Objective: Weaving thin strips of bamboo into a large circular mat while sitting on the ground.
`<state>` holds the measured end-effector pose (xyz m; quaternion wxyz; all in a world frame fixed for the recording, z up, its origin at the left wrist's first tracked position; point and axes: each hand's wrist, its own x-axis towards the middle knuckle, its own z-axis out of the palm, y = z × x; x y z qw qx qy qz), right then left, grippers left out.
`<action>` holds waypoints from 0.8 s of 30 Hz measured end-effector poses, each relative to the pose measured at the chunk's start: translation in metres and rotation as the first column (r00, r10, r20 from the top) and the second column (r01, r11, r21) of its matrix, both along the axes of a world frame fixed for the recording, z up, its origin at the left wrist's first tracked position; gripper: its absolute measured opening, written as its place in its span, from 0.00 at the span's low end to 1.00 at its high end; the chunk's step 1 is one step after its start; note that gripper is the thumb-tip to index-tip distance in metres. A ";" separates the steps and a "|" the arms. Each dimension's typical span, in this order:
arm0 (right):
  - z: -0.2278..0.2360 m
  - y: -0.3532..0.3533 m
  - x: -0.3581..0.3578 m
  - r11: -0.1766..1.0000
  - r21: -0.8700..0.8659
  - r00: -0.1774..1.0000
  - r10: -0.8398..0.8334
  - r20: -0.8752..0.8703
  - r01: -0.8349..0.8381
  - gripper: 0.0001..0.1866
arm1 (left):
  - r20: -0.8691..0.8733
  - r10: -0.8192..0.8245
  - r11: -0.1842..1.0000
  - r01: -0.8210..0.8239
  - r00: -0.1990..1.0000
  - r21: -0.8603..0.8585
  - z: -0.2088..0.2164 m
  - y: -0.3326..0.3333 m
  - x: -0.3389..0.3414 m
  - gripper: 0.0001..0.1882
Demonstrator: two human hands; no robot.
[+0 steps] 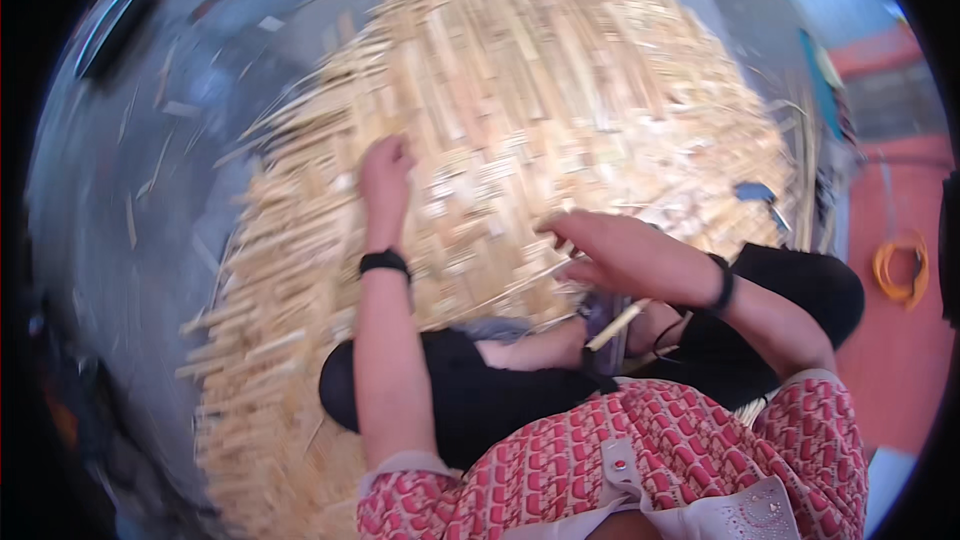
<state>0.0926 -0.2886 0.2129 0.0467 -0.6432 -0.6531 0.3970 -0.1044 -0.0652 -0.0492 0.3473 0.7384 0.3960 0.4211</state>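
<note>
A large mat of pale, flat plant strips, perhaps bamboo (480, 175), is spread on the floor under my crossed legs. Over its left part, my left hand (386, 168) has its fingers curled in. Whether a strip is inside that hand cannot be made out. My right hand (615, 248) hovers just above the mat in front of my feet, fingers bent and apart, with nothing visible in it. Below it, a short pale strip (616, 326) slants beside my feet. Motion blurs the weave and both hands' fingertips.
A dark grey-blue flat object (755, 192) lies at the mat's right side. Long loose strips (803, 175) run along that edge. An orange coil (900, 270) rests on the red floor at right. Scraps (182, 110) litter the grey floor (150, 270). A dark round-rimmed object (110, 30) stands far left.
</note>
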 end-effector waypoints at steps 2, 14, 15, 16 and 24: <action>0.079 -0.055 0.026 0.993 0.031 0.987 0.112 0.116 -0.116 0.23 | -0.103 0.068 0.994 -0.076 0.992 -0.073 -0.017 -0.002 -0.002 0.17; 0.058 -0.568 0.089 -0.270 -0.192 -0.319 -0.898 -0.302 0.943 0.08 | 0.326 -0.161 0.779 0.323 0.932 -0.538 0.040 -0.065 0.019 0.11; 0.020 -0.604 0.093 -0.430 -0.098 -0.438 -0.843 -0.312 0.897 0.05 | 0.506 -0.121 0.625 0.462 0.854 -0.629 0.048 -0.070 0.013 0.12; -0.018 -0.637 0.100 -0.555 0.031 -0.526 -0.802 -0.283 0.831 0.04 | 0.094 -0.006 0.878 0.050 0.996 -0.475 0.059 -0.076 0.000 0.14; -0.159 -0.764 0.164 -0.431 0.500 -0.604 -0.753 0.260 0.751 0.12 | 0.218 0.294 0.934 -0.232 0.931 -0.272 0.156 -0.132 -0.004 0.14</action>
